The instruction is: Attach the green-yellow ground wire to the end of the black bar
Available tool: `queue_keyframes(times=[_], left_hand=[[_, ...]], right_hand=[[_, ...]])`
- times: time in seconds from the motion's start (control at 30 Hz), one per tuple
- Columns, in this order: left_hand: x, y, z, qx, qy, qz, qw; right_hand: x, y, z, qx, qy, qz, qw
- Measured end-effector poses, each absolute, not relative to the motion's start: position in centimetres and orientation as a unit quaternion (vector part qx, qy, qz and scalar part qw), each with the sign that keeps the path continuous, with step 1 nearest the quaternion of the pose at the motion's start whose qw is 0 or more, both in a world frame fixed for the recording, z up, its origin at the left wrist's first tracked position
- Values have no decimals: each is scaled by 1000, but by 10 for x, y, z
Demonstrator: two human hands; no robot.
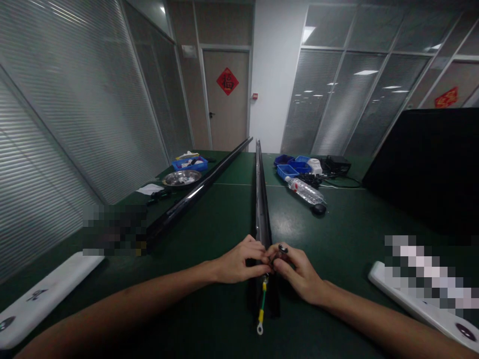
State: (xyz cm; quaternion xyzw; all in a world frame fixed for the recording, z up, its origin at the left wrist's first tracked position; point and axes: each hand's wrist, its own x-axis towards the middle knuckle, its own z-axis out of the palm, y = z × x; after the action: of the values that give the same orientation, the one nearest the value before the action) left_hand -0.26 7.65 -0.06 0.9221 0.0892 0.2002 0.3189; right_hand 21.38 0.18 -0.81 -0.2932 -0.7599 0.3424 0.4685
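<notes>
A long dark metal channel [263, 214] runs away from me along the table, its near end between my hands. My left hand [245, 260] rests over its left side, fingers curled and pinched together at the channel. My right hand [299, 271] is closed at the right side, thumb and index finger meeting the left fingertips; what they pinch is hidden. A small shiny metal piece [283, 248] shows on top of the right fingers; its kind is unclear. Below the hands, a short green-and-yellow wire [263, 301] hangs from the channel's end, with a ring terminal [260, 328].
A second dark rail [194, 195] lies to the left. Beyond it are a metal bowl [182, 178] and blue tray [190, 164]. On the right are blue bins [288, 171], a plastic bottle [305, 190], a black round object [319, 209] and a large black panel [430, 169].
</notes>
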Motion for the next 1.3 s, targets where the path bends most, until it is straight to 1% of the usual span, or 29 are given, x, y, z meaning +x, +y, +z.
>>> queue_keyframes(times=[1.3], left_hand=[[-1, 74, 3, 921, 92, 197, 322]], right_hand=[[213, 4, -9, -280, -791, 288, 462]])
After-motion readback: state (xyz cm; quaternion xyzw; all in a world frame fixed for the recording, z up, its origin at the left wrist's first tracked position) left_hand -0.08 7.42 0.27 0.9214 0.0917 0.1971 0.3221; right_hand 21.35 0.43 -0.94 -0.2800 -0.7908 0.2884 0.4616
